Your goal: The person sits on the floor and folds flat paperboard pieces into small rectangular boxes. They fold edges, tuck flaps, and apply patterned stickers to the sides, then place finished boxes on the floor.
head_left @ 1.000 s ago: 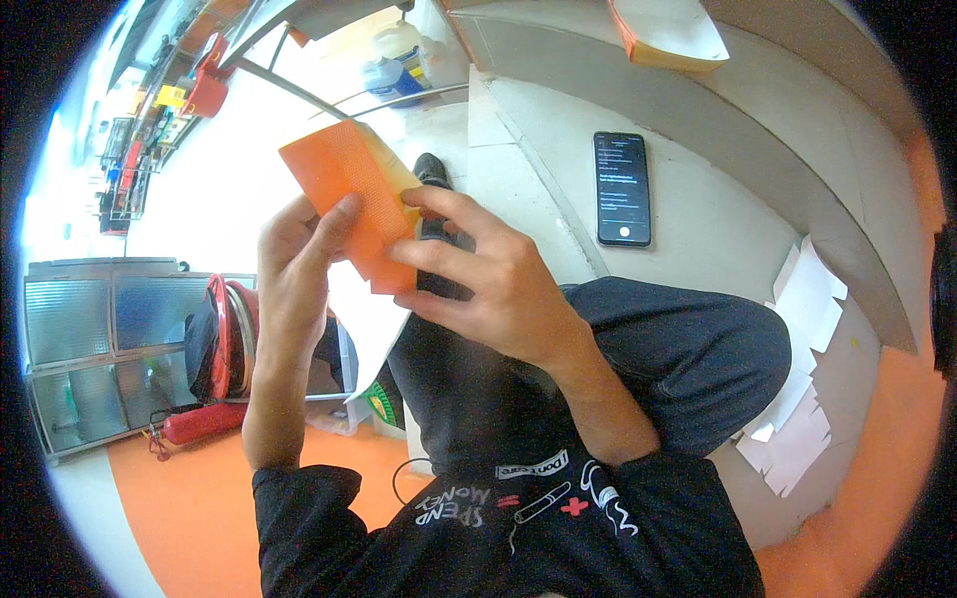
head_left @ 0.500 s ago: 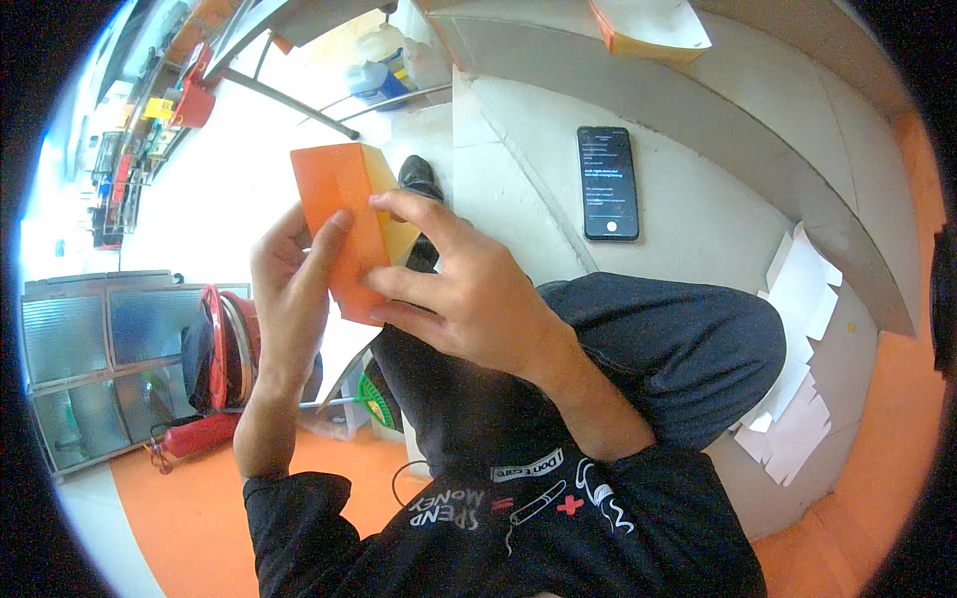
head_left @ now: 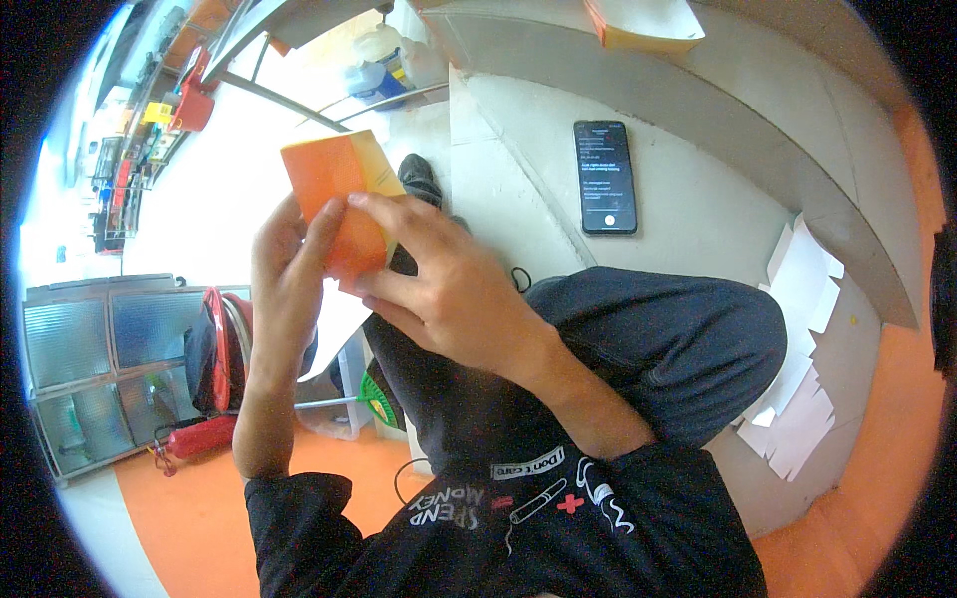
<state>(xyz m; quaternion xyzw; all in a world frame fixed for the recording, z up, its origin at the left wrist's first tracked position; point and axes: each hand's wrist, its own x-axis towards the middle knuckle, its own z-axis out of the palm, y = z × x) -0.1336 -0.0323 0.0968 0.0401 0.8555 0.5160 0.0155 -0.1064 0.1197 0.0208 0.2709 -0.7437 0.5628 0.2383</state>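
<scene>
A small orange paper box [head_left: 334, 169] with a yellow side is held up in front of me, tilted, its long faces pointing away from my body. My left hand [head_left: 286, 264] grips it from the left, the thumb pressed on the orange face and the other fingers behind, partly hidden. On the right, my right hand [head_left: 449, 289] pinches the box's near right edge, with fingertips on the orange face. Its remaining fingers cover the lower end of the box. Below the hands shows a white sheet-like shape [head_left: 337, 334], partly hidden by the box and my leg.
A phone [head_left: 605, 179] with a lit dark screen lies on the pale floor ahead. Cut white paper pieces [head_left: 802, 299] lie to the right. An open orange-and-white box [head_left: 653, 25] sits on the ledge [head_left: 638, 85]. At left are a backpack [head_left: 204, 349] and a red fire extinguisher [head_left: 204, 437].
The box has turned a little, showing its yellow side differently, and moved slightly up and left. My right hand has shifted left with it; both hands keep hold.
</scene>
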